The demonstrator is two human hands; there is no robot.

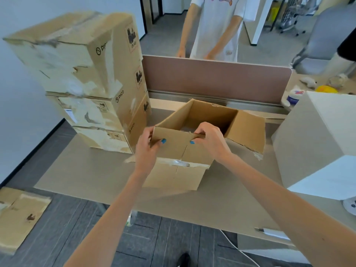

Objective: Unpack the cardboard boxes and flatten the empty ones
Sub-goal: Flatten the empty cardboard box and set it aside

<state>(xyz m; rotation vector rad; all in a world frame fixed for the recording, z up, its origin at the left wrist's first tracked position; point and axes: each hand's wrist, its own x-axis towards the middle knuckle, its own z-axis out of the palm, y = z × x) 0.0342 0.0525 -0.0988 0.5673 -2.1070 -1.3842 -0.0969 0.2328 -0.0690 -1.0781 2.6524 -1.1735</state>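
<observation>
An open brown cardboard box [246, 130] sits in the middle of the desk, its inside looking empty and its flaps spread outward. My left hand [147, 149] grips the left end of the near top edge, thumb on the outer face. My right hand [209, 140] grips the same edge further right, fingers curled over it into the box. A stack of three taped brown boxes [92, 83] stands at the desk's left, close beside the open box.
A big white box [317, 143] fills the desk's right side. A pink divider [215, 79] runs along the back, with a person standing behind it. Flattened cardboard [19, 214] lies on the floor at lower left. Small items lie at the far right.
</observation>
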